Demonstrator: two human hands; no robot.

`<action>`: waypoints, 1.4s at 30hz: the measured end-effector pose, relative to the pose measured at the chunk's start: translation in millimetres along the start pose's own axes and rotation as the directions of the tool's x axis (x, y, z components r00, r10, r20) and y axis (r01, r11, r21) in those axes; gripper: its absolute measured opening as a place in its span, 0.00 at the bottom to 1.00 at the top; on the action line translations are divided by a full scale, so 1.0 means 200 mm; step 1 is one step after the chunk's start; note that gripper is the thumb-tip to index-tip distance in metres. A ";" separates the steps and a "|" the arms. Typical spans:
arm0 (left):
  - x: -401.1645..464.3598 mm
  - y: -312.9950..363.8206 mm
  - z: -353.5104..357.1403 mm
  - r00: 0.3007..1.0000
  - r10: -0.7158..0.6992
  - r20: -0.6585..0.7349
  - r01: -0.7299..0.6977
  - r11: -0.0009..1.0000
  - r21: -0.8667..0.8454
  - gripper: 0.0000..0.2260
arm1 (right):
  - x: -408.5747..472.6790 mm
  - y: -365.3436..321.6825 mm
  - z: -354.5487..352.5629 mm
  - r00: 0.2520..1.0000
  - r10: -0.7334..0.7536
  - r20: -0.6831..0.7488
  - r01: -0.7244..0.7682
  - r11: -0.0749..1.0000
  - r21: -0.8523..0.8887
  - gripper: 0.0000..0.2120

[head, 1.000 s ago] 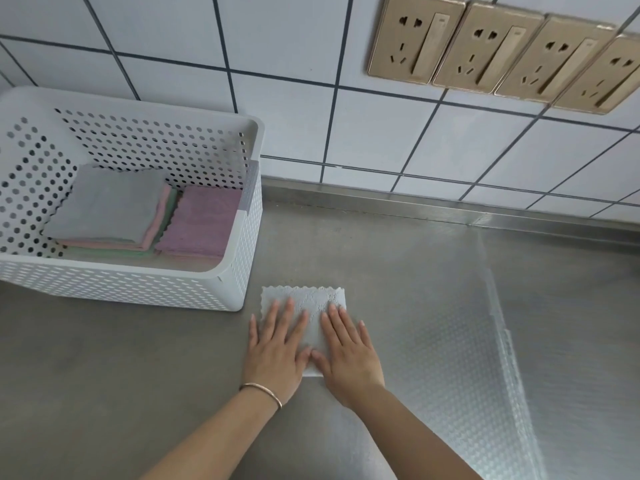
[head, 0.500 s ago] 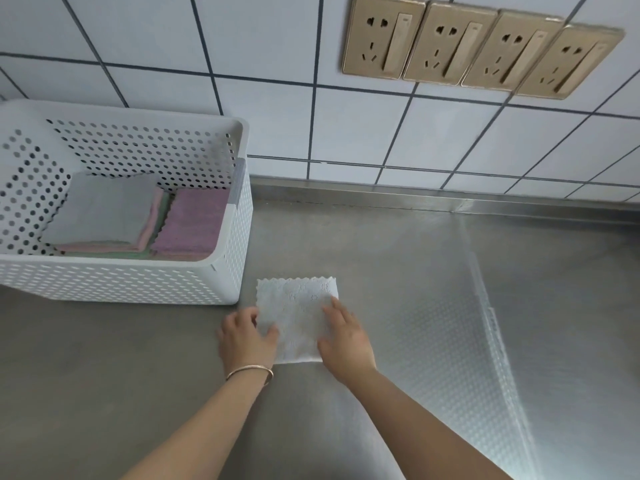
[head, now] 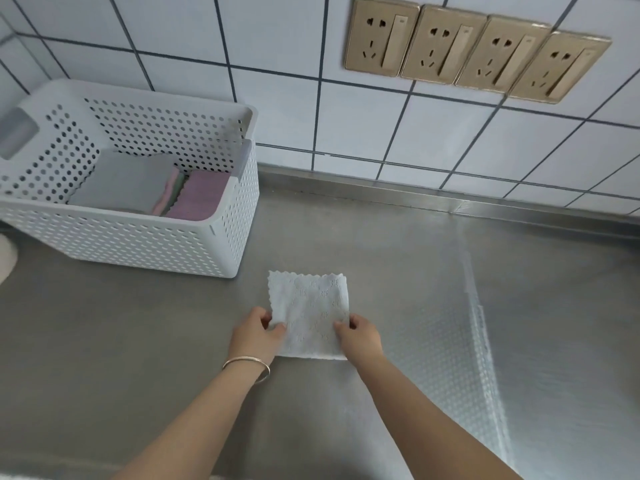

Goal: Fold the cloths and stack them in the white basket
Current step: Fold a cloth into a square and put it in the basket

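A folded white cloth [head: 309, 308] with scalloped edges lies on the steel counter in front of me. My left hand [head: 255, 330] pinches its left edge and my right hand [head: 359, 335] pinches its right edge, both near the cloth's lower half. The white perforated basket [head: 145, 242] stands to the left, against the wall. Inside it lie a stack topped by a grey cloth [head: 124, 183] and, to its right, a folded purple cloth [head: 199, 195]. Pink and green cloth edges show between them.
The steel counter [head: 104, 341] stretches around the cloth. A tiled wall with several gold sockets [head: 474, 51] rises behind. A raised steel lip [head: 433, 199] runs along the wall's base. A pale round object [head: 5, 254] peeks in at the far left.
Both hands have gone from lying flat on the cloth to sliding out to its side edges and pinching them. The view has shifted so the basket sits further left.
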State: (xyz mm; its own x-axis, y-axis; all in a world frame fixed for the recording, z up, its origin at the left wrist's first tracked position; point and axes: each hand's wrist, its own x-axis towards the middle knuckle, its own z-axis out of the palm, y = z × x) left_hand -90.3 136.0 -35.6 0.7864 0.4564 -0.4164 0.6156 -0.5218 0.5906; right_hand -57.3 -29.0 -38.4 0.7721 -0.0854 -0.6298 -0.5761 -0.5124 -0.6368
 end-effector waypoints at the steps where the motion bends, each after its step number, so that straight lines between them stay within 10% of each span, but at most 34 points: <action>1: -0.03 0.03 -0.01 1.000 0.023 -0.014 -0.023 0.998 -0.054 0.07 | -0.02 -0.01 -0.04 1.000 -0.022 -0.006 0.022 0.999 0.042 0.08; 7: -0.18 0.30 -0.23 0.945 0.216 -0.246 -0.287 0.909 -0.303 0.13 | -0.22 -0.26 -0.28 0.969 -0.238 -0.064 0.247 0.926 0.286 0.09; 15: -0.12 0.45 -0.90 0.713 0.507 -0.484 -0.651 0.735 -0.189 0.14 | -0.44 -0.89 -0.19 0.870 -0.480 -0.113 0.485 0.793 0.368 0.06; 21: 0.23 0.36 -1.34 0.702 0.637 -0.319 -0.647 0.757 0.089 0.08 | -0.43 -1.29 0.14 0.816 -0.509 -0.274 0.564 0.805 0.182 0.12; 25: 0.55 0.31 -1.52 0.735 0.658 -0.164 -0.616 0.749 0.244 0.06 | -0.32 -1.51 0.34 0.731 -0.621 -0.282 0.576 0.784 -0.232 0.06; 30: 0.96 0.24 -1.55 0.859 0.495 0.131 -0.510 0.802 0.311 0.04 | -0.10 -1.67 0.60 0.858 -0.503 -0.104 0.327 0.691 -0.644 0.17; 42: 1.36 0.20 -1.16 0.820 0.338 0.462 -0.526 0.764 0.374 0.08 | 0.36 -1.63 0.77 0.989 -0.145 -0.006 0.052 0.394 -0.918 0.16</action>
State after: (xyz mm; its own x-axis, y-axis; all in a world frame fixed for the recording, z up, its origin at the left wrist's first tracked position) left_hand 136.2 406.7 35.2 0.8770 -0.1350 -0.4611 0.0766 -0.9082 0.4116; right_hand 145.4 263.7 55.4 0.8491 -0.0158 -0.5281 0.0593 -0.9904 0.1249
